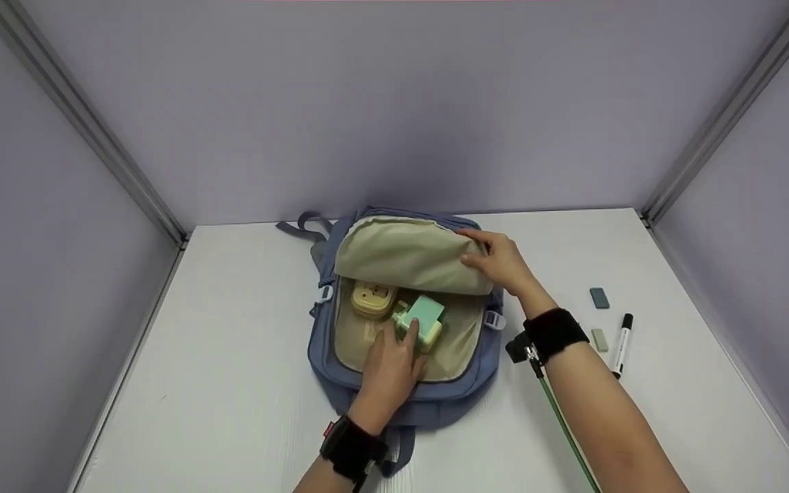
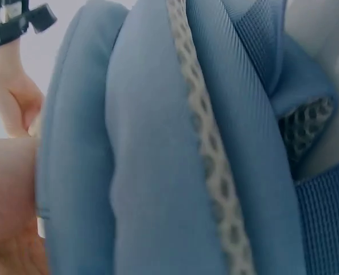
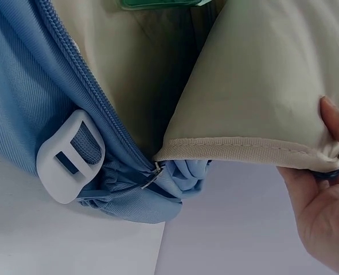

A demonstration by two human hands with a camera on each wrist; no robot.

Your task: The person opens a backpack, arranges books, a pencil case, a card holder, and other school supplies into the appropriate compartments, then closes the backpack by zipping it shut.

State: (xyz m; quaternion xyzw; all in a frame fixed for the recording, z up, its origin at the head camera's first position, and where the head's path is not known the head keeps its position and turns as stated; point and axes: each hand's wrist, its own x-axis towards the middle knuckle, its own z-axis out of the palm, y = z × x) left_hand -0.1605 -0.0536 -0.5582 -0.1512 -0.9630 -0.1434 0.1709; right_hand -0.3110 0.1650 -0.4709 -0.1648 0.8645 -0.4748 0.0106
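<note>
Inside the unzipped blue backpack (image 1: 449, 409), the left hand (image 1: 387, 368) touches the mint-and-yellow box (image 1: 426, 311), grip unclear; the right hand (image 1: 502, 263) pinches the cream-lined flap (image 1: 401, 253), best held high for clearance.

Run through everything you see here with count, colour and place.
Backpack: one, blue, open on table
Flap: one, beige, backpack's far end
Box: one, yellow, inside
Gadget: one, mint and yellow, right of box
Buckles: two, white, backpack's sides
Straps: at least two, blue, backpack's ends
Marker: one, white, black-capped, table's right
Blocks: two, dark teal, pale green, by marker
Table: one, white, underneath
Walls: three, lilac-grey, around table
Posts: two, grey, corners
Wristbands: two, black, wrists
Camera: one clear, black, right wrist
Cable: one, green, right wrist
Left hand: one, bare, at gadget
Right hand: one, bare, gripping flap
</note>
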